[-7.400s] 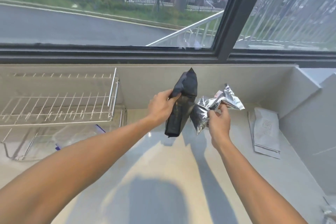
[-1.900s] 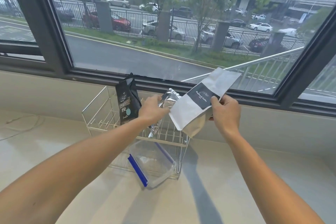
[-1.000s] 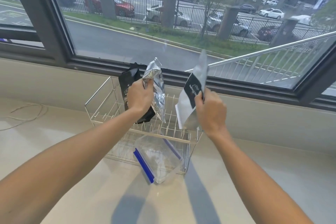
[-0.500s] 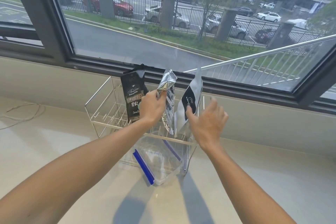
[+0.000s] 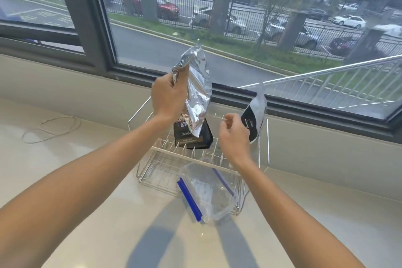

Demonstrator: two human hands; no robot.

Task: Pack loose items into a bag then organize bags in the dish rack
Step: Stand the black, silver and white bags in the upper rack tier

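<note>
The left hand [image 5: 168,98] pinches the silver foil bag [image 5: 196,95] by its top corner, so the bag's long axis hangs near vertical above the dish rack [image 5: 165,159]. Straight below, at six o'clock, the black bag [image 5: 192,137] stands in the tines. The right hand [image 5: 233,137], fingers loosely curled and holding nothing, hovers at four o'clock from the left, beside the upright white bag [image 5: 255,115]. Free slots lie between the two standing bags, nearer the left hand.

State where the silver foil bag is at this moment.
In the head view, the silver foil bag is held up by the left hand above the dish rack, in front of the black bag.
</note>
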